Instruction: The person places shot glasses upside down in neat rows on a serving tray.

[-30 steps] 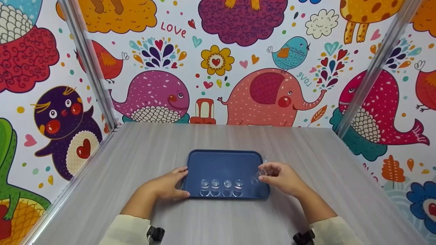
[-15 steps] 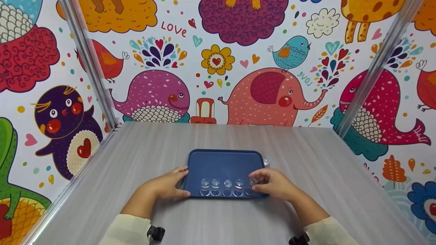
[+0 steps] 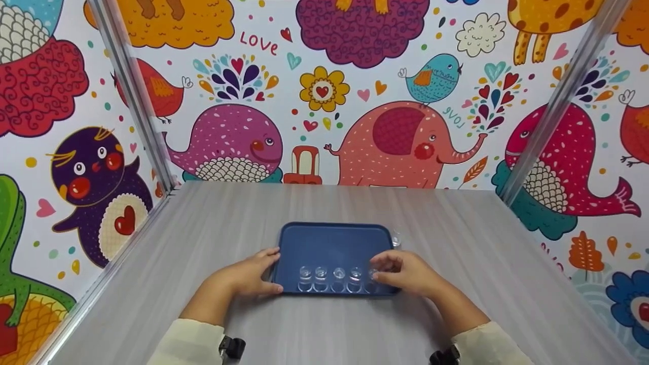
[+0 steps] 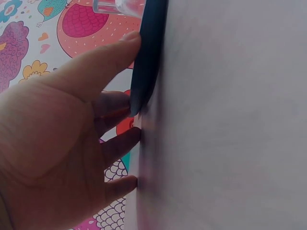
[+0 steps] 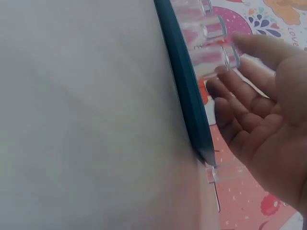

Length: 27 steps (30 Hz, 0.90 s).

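Note:
A blue tray lies on the table with several small clear glasses in a row along its near edge. At the right end of that row, my right hand pinches another clear glass between thumb and fingertips; the fingers partly hide it in the head view. My left hand rests against the tray's left end, fingers spread along the side and thumb at the near corner. In the left wrist view the thumb touches the tray rim.
One more clear glass stands on the table just outside the tray's right edge, beyond my right hand. The grey table meets a patterned wall at the back, with metal posts at the corners.
My right hand has moved left and toward me, bringing its glass to the row's right end; over the last half second it shifts only slightly left. My left hand has stayed put.

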Available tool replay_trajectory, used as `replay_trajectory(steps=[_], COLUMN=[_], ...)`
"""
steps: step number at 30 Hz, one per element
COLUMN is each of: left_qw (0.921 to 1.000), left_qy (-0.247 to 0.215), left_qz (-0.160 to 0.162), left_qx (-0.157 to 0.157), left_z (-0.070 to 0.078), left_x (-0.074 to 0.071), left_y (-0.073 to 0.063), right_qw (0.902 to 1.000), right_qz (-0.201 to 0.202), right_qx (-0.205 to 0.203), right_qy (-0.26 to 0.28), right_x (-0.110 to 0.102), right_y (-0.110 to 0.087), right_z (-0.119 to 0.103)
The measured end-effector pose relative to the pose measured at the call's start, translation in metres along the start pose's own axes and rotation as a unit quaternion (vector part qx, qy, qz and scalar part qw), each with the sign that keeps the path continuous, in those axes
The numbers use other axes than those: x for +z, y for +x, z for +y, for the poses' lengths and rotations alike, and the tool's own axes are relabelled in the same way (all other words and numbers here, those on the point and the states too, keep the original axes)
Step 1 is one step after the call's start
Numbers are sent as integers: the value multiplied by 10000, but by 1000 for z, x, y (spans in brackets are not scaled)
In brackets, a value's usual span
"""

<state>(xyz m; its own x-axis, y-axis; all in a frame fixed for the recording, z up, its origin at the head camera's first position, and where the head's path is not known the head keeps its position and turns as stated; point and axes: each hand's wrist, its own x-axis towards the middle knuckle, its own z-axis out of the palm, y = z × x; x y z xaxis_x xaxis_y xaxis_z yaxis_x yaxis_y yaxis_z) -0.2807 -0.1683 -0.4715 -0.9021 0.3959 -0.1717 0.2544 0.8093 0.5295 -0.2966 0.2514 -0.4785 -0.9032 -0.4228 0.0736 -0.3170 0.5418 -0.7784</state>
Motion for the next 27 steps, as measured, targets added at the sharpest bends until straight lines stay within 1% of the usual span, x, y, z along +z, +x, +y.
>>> replay_trajectory(steps=[4, 8, 10, 13, 16, 22, 26, 27], left_qw=[10000, 10000, 10000, 10000, 10000, 10000, 10000, 10000], left_qy=[8, 18, -1, -46, -48, -36, -18, -22], left_qz=[18, 13, -4, 8, 21, 11, 1, -3], left_qx=[0, 11, 17, 34, 40, 38, 27, 25], left_z=[-1, -2, -2, -3, -3, -2, -1, -1], left_x=[-1, -1, 0, 0, 1, 2, 1, 1], left_y=[0, 0, 0, 0, 0, 0, 0, 0], right_qw=[9974, 9886, 9832, 9775, 9747, 9728, 9728, 9740], right_qz=[640, 1325, 1636, 1902, 1931, 1628, 1504, 1468], right_qx=[324, 716, 810, 907, 1098, 1602, 1727, 1698], right_qy=[40, 48, 73, 124, 248, 388, 336, 301], right_x=[-10, -22, -28, -35, -40, -42, -41, -40], right_y=[4, 12, 17, 26, 35, 48, 53, 54], right_z=[4, 9, 12, 19, 27, 37, 42, 43])
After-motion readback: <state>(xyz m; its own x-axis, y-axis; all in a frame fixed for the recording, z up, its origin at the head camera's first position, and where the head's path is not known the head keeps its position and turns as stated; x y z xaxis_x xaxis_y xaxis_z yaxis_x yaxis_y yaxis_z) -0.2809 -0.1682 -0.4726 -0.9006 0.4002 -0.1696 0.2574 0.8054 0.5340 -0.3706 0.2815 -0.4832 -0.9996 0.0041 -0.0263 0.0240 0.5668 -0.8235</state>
